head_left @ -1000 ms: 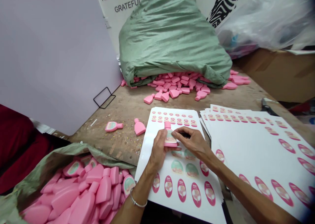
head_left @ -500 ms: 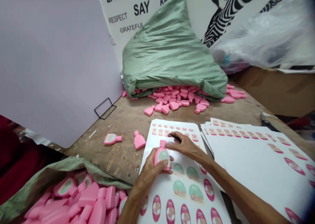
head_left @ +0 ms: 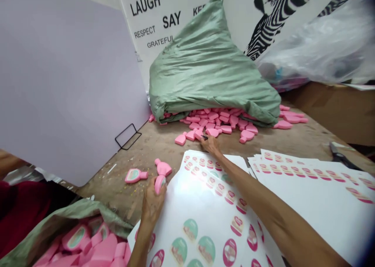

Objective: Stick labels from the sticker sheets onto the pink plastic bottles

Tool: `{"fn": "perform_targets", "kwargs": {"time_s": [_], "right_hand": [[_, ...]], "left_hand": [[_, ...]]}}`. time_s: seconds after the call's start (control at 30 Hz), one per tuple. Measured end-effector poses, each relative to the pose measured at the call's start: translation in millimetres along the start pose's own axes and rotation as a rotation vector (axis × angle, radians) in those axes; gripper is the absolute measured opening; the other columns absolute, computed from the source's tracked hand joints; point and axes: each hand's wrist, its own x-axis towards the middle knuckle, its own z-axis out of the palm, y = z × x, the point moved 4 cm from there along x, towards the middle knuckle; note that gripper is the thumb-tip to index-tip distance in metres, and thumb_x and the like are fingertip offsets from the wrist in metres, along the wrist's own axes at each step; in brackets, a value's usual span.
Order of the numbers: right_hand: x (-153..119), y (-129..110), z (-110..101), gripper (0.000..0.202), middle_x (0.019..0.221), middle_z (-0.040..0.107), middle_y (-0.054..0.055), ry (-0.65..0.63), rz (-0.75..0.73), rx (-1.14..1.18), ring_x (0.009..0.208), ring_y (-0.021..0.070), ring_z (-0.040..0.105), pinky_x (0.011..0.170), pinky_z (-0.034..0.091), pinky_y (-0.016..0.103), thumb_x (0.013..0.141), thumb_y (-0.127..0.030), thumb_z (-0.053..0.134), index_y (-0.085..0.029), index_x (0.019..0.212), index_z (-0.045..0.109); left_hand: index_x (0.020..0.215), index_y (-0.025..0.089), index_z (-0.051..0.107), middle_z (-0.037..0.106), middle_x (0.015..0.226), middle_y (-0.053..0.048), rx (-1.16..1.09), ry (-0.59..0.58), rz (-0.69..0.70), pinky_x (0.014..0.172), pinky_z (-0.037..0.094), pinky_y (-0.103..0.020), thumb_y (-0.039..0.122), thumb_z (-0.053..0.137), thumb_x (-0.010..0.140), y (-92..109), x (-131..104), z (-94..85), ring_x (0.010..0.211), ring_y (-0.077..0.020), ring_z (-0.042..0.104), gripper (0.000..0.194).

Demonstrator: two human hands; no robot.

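Observation:
My left hand [head_left: 152, 204] is closed around a pink toy bottle [head_left: 159, 184] with a green-and-pink label, at the left edge of the sticker sheets [head_left: 181, 198]. A plain pink bottle [head_left: 164, 168] lies just beyond it, and a labelled bottle [head_left: 134, 175] lies to its left. Past the top of the sheets, my right hand [head_left: 211, 145] reaches to the front of the loose pink bottle pile [head_left: 212, 122]. A small dark thin tool [head_left: 204, 137] sits between its fingers. Its fingertips are at a pink bottle [head_left: 198, 134]; whether they grip it I cannot tell.
A green sack [head_left: 211, 79] stands behind the pile. At lower left, an open sack [head_left: 96, 208] holds pink bottles, some labelled. More sticker sheets [head_left: 299, 196] and dark-handled scissors [head_left: 341, 157] lie on the right. A black wire stand [head_left: 128, 137] is by the grey panel [head_left: 73, 83].
My left hand has carried the labelled bottle left, off the middle of the sheets. My right hand has left that bottle and moved forward to the pile. The top sheet has shifted and bulges.

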Motion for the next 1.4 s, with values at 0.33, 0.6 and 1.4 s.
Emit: {"fn": "perform_targets", "kwargs": {"time_s": [0.33, 0.6, 1.4], "right_hand": [[-10, -4, -25, 0.049, 0.11, 0.063, 0.014, 0.081, -0.215, -0.094, 0.103, 0.0258, 0.057, 0.08, 0.041, 0.032, 0.081, -0.046, 0.055, -0.013, 0.117, 0.051], [-2, -26, -13, 0.037, 0.108, 0.061, 0.021, 0.129, -0.227, -0.141, 0.106, 0.0293, 0.053, 0.082, 0.038, 0.035, 0.085, -0.033, 0.05, -0.007, 0.111, 0.054], [-369, 27, -66, 0.073, 0.103, 0.059, 0.008, -0.239, -0.919, -0.057, 0.093, 0.0244, 0.053, 0.091, 0.036, 0.042, 0.07, -0.034, 0.068, -0.019, 0.135, 0.038]], "left_hand": [[0.125, 0.01, 0.051, 0.051, 0.126, -0.021, 0.566, 0.298, 0.343, 0.092, 0.038, -0.05, 0.036, 0.043, 0.086, 2, -38, 16.9, 0.116, -0.0361, 0.045, 0.048], [0.124, 0.009, 0.053, 0.052, 0.121, -0.022, 0.697, 0.309, 0.302, 0.088, 0.043, -0.047, 0.038, 0.046, 0.086, -31, -66, 3.4, 0.114, -0.0357, 0.045, 0.049], [0.09, 0.016, 0.057, 0.065, 0.078, -0.005, -1.02, -0.26, -0.284, 0.069, 0.052, -0.032, 0.041, 0.062, 0.073, 21, -96, 30.0, 0.078, -0.019, 0.064, 0.03]]}}
